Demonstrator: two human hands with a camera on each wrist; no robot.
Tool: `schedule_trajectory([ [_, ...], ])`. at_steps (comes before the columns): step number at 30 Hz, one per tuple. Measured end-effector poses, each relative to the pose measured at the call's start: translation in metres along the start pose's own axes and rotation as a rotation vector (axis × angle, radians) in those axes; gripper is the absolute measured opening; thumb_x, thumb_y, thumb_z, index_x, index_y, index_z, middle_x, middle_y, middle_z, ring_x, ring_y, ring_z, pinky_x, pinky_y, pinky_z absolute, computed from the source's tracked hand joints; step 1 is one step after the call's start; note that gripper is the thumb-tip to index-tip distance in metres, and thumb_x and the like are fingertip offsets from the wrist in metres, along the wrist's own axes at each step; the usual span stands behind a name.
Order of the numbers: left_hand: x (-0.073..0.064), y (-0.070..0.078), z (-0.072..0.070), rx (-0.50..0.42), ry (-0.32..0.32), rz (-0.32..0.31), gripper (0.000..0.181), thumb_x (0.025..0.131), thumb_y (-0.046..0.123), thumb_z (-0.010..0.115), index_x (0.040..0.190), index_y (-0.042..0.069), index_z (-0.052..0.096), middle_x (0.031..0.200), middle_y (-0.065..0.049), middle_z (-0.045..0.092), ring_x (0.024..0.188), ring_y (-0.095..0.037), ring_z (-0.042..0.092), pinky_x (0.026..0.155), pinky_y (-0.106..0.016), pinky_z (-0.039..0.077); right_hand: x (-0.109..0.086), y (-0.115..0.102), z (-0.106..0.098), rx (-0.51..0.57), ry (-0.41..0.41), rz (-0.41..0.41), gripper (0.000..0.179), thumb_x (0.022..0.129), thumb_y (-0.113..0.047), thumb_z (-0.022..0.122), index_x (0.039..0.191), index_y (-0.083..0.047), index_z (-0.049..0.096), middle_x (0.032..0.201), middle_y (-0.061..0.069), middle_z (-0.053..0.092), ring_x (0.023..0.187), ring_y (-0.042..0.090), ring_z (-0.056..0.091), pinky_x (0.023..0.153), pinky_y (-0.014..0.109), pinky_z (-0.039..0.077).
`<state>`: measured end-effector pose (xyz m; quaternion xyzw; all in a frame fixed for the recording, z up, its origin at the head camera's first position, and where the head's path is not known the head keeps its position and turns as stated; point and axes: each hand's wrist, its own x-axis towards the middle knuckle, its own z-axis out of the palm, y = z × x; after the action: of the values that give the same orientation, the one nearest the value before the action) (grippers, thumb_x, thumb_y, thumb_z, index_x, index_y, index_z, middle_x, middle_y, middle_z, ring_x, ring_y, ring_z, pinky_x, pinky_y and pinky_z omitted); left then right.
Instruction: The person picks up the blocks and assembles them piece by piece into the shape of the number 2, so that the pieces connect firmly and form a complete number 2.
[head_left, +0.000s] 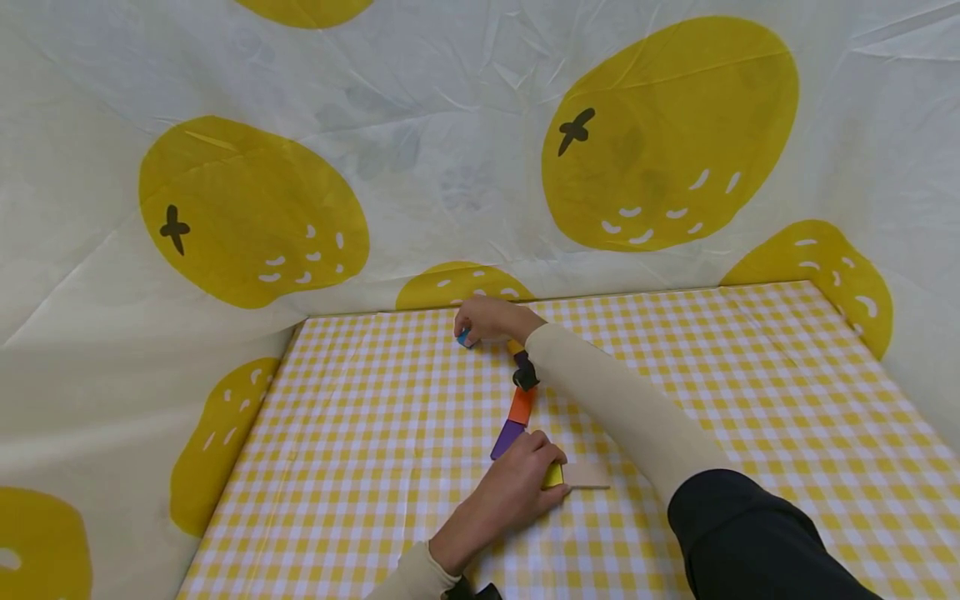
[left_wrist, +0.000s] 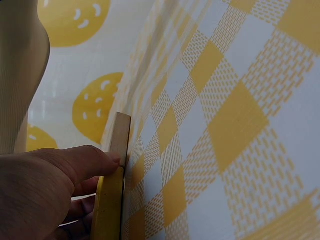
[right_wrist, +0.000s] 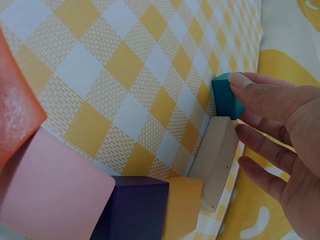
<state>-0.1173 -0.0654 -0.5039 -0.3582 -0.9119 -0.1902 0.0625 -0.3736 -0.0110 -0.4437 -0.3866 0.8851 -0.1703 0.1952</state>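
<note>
My right hand (head_left: 483, 318) pinches a teal block (right_wrist: 227, 97) between thumb and fingers at the far side of the table. That block stands at the end of a plain wooden block (right_wrist: 217, 160). Lower in the head view, my left hand (head_left: 517, 473) grips a yellow block (head_left: 552, 476), its thumb near where this block meets a bare wooden block (left_wrist: 120, 135). Between the hands a curved row of blocks runs: purple (head_left: 507, 439), orange (head_left: 521, 405), pink (right_wrist: 55, 190), dark purple (right_wrist: 135, 205) and amber (right_wrist: 182, 205).
A yellow-and-white checked cloth (head_left: 360, 467) covers the table. Behind it and at its sides hangs a white sheet (head_left: 450, 167) printed with yellow fruit. My right forearm (head_left: 622, 400) stretches over the table, right of the row.
</note>
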Motion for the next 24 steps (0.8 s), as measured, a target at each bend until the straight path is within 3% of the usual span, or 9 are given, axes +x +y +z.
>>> schedule_trajectory([
  [24, 0.0007, 0.0011, -0.0029, -0.011, -0.018, -0.016, 0.028, 0.088, 0.034, 0.079, 0.107, 0.015, 0.072, 0.1, 0.004, 0.06, 0.089, -0.006, 0.053, 0.076, -0.013, 0.044, -0.0085, 0.0011, -0.0015, 0.02, -0.017, -0.004, 0.027, 0.096, -0.009, 0.069, 0.122, -0.012, 0.074, 0.124, 0.003, 0.069, 0.121, 0.025, 0.061, 0.102, 0.037, 0.05],
])
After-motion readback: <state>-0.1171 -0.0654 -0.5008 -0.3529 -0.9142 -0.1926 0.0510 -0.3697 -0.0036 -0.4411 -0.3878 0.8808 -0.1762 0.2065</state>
